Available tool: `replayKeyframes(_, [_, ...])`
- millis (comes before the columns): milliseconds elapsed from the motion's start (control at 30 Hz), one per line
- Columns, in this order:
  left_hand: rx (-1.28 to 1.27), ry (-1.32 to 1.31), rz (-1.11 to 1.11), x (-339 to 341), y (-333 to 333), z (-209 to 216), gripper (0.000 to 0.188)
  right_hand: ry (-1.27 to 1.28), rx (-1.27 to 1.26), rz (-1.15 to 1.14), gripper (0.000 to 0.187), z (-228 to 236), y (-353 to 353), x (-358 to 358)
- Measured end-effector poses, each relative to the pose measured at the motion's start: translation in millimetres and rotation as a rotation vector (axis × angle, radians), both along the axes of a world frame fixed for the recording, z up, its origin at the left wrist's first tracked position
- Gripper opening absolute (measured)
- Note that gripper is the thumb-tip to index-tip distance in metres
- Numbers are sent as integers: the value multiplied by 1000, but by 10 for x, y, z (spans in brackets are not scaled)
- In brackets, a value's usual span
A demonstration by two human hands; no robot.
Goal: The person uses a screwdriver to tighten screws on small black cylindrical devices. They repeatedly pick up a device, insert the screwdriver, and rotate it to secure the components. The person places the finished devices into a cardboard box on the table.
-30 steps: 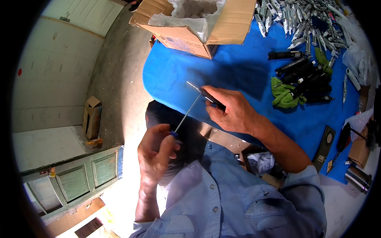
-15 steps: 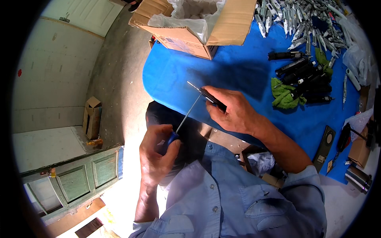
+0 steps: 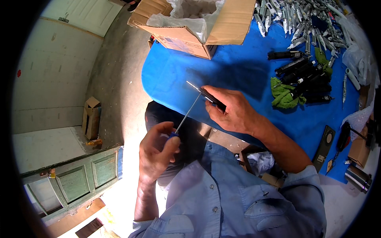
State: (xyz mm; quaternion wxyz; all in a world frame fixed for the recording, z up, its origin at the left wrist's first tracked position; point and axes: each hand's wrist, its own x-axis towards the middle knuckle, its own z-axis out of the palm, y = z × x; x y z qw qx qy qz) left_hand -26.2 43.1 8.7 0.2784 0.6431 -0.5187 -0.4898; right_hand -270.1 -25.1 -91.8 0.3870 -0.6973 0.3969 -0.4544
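Observation:
My left hand (image 3: 156, 148) is wrapped round the blue handle of a screwdriver (image 3: 186, 116), most of the handle being hidden by the fingers. Its thin metal shaft slants up and right, and the tip meets a slim black device (image 3: 213, 100). That device has a thin metal rod sticking out of its far left end. My right hand (image 3: 234, 109) grips it between thumb and fingers over the near edge of the blue table. Exactly where the tip sits on the device is too small to tell.
On the blue tabletop (image 3: 170, 75), an open cardboard box (image 3: 182, 39) with plastic lining stands at the back. Several black devices (image 3: 301, 75) lie on a green cloth (image 3: 283, 97) at right. Behind them is a pile of grey pen-like parts (image 3: 297, 20). A steel cylinder (image 3: 357, 177) is far right.
The fingers of my left hand have shifted round the screwdriver's handle, with the thumb moved slightly up. My right hand and the black device have hardly moved.

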Motion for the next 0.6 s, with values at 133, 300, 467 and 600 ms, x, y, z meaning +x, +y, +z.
replayKeyframes(133, [-106,-92,-62,-16,50,-44,34,16,-16,-2,45,6,0,-12])
replayKeyframes(300, [97,167,52,-14,14,-42,32,12,-26,-3,44,5,-8,-23])
replayKeyframes(467, [178,222,45,53,-5,-11,35,-53,-40,-14,40,-12,-26,-12])
replayKeyframes(600, [74,149,37,76,21,-47,36,-91,114,8,39,62,-20,-30])
